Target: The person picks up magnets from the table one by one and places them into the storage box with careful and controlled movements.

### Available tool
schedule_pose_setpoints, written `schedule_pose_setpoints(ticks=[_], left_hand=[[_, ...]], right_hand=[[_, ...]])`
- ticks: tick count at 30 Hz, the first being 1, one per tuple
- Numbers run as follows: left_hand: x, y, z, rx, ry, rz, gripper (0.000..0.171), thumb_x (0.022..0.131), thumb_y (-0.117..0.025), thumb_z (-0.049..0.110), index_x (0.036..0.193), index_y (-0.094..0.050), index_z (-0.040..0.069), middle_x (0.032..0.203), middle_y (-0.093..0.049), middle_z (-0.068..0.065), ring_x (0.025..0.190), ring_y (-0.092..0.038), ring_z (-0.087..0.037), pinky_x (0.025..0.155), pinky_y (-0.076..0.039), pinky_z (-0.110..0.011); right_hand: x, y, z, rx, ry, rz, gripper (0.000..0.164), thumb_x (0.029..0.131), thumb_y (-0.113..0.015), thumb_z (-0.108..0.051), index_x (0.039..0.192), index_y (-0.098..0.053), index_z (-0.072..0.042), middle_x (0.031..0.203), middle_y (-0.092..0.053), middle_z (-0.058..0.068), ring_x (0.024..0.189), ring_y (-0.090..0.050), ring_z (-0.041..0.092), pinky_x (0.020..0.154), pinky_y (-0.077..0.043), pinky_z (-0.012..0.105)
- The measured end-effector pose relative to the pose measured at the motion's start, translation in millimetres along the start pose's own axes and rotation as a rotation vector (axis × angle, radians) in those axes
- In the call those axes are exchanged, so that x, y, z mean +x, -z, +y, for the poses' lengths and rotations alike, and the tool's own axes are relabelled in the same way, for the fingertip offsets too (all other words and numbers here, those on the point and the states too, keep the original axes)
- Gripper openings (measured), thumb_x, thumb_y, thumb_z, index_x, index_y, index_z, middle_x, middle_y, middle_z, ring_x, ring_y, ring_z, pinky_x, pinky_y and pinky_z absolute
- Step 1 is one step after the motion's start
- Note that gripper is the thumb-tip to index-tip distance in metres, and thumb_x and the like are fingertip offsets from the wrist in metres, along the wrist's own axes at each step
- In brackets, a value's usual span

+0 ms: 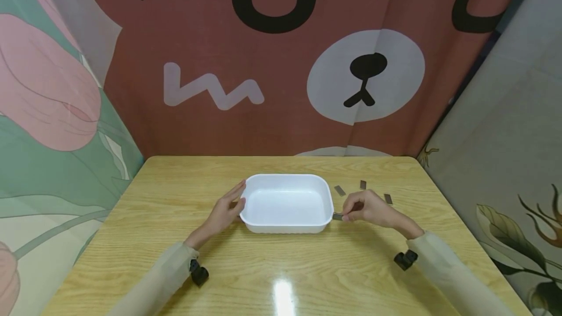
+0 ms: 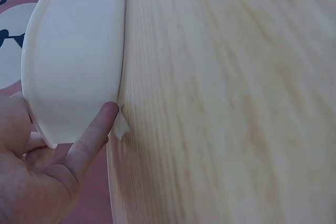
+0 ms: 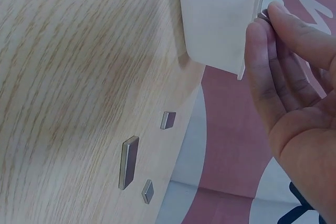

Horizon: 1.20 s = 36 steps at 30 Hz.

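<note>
Left hand (image 1: 219, 215): we gripped white rectangular tray (image 1: 287, 208) | right hand (image 1: 371, 208): pinched dark-grey flat rectangular piece (image 1: 337, 216) at right rim | three similar pieces (image 1: 340, 190) on counter (image 1: 241, 267) seemingly awaited us

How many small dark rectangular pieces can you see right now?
4. One piece is pinched in the right hand by the white tray; on the table right of it lie the nearest piece, the rearmost piece and the rightmost piece. Others could be hidden.
</note>
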State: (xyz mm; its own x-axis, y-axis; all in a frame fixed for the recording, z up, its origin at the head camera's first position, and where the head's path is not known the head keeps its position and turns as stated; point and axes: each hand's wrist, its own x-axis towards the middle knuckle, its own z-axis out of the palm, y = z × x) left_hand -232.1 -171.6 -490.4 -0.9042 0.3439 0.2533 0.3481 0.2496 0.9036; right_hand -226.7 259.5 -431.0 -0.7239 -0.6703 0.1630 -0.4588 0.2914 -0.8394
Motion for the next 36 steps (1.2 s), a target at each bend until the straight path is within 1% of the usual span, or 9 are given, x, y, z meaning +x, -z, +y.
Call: schedule_pose_setpoints(ticks=[5, 12, 18, 26, 33, 36], left_hand=[[-0.2, 0.0, 0.9, -0.009, 0.009, -0.002, 0.054, 0.104, -0.051, 0.008, 0.151, -0.029, -0.005, 0.161, -0.019, -0.019, 0.113, -0.058, -0.049, 0.07, -0.064, -0.03], [-0.9, 0.1, 0.8, -0.016, -0.015, -0.004, 0.054, 0.104, -0.051, 0.007, 0.151, -0.029, -0.007, 0.161, -0.018, -0.022, 0.112, -0.058, -0.051, 0.068, -0.064, -0.03], [-1.6, -0.1, 1.9, -0.02, -0.023, 0.001, 0.053, 0.104, -0.051, 0.006, 0.151, -0.029, -0.007, 0.161, -0.018, -0.022, 0.111, -0.058, -0.05, 0.067, -0.064, -0.031], [-0.3, 0.1, 1.2, 0.007, 0.009, 0.008, 0.053, 0.103, -0.052, 0.006, 0.151, -0.03, -0.006, 0.161, -0.02, -0.021, 0.114, -0.057, -0.049, 0.068, -0.064, -0.03], [-0.2, 0.1, 1.7, 0.0, 0.011, 0.008, 0.053, 0.104, -0.052, 0.006, 0.151, -0.03, -0.005, 0.161, -0.019, -0.021, 0.114, -0.057, -0.05, 0.069, -0.064, -0.029], [-0.2, 0.2, 1.3, -0.001, 0.004, 0.004, 0.053, 0.104, -0.051, 0.006, 0.151, -0.03, -0.005, 0.161, -0.018, -0.022, 0.113, -0.058, -0.05, 0.069, -0.064, -0.029]], right_hand=[[3, 0, -4, 0.0, -0.004, 0.007, 0.006, 0.084, -0.076, 0.0, 0.087, -0.073, -0.004, 0.088, -0.069, 0.013, 0.074, -0.068, 0.022, 0.06, -0.062, 0.031], [8, -2, -6, -0.012, 0.001, -0.001, 0.005, 0.085, -0.076, 0.0, 0.087, -0.074, -0.004, 0.09, -0.07, 0.013, 0.076, -0.068, 0.022, 0.061, -0.062, 0.03], [10, -3, -8, -0.014, 0.004, -0.001, 0.005, 0.085, -0.076, 0.0, 0.088, -0.074, -0.004, 0.09, -0.07, 0.013, 0.076, -0.068, 0.022, 0.061, -0.062, 0.029], [17, -7, -11, -0.012, 0.02, 0.001, 0.006, 0.085, -0.075, 0.0, 0.089, -0.075, -0.005, 0.09, -0.07, 0.015, 0.076, -0.069, 0.022, 0.061, -0.062, 0.029], [22, -10, -13, -0.014, 0.037, -0.005, 0.008, 0.085, -0.075, 0.001, 0.089, -0.076, -0.006, 0.09, -0.07, 0.011, 0.077, -0.069, 0.02, 0.063, -0.063, 0.03], [24, -11, -13, -0.015, 0.05, -0.007, 0.008, 0.085, -0.075, 0.003, 0.089, -0.075, -0.004, 0.09, -0.07, 0.011, 0.077, -0.069, 0.02, 0.062, -0.063, 0.031]])
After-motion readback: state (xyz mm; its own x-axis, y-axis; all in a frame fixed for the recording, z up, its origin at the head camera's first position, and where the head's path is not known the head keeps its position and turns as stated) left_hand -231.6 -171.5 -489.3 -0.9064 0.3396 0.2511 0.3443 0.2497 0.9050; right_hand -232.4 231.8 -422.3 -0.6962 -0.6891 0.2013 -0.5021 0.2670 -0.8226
